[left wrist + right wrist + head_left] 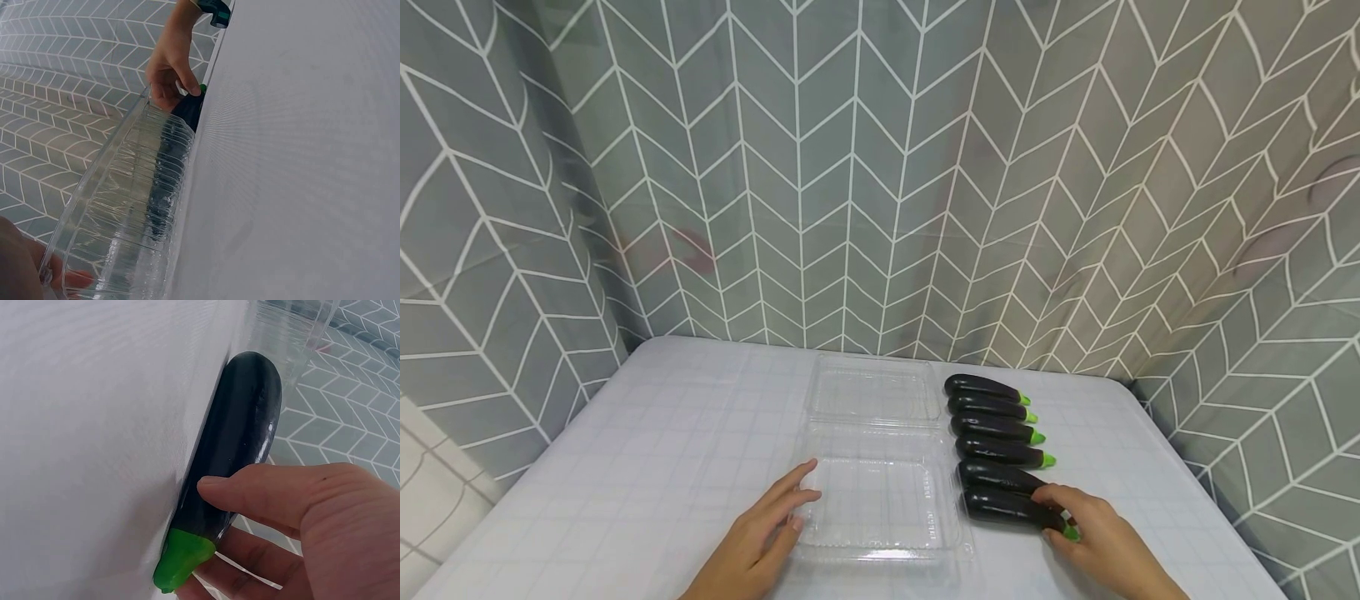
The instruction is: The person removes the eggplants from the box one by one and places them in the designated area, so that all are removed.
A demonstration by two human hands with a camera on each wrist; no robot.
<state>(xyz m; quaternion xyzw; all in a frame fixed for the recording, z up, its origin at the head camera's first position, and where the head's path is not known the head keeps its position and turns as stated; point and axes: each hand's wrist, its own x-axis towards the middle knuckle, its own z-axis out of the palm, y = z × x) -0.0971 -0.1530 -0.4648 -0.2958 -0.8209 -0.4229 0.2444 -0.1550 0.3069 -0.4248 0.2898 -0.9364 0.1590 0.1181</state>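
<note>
A clear plastic clamshell box (pixel 875 504) lies unfolded on the table, its lid (pixel 874 393) flat at the back. My left hand (pixel 756 533) is at the left rim of the box's front half, fingers extended and the fingertips over the edge. To the right of the box, several dark eggplants (pixel 996 451) with green stem ends lie in a column, stems pointing right. My right hand (pixel 1097 533) grips the nearest eggplant (pixel 240 419) close to its green stem (pixel 182 559), thumb on one side and fingers on the other. That eggplant lies along the tabletop.
A white cloth with a faint grid covers the table (pixel 647 467). Grey curtains (pixel 880 167) with white chevron lines hang behind the table and along both sides. Part of a pale tiled surface (pixel 437 492) shows at the far left.
</note>
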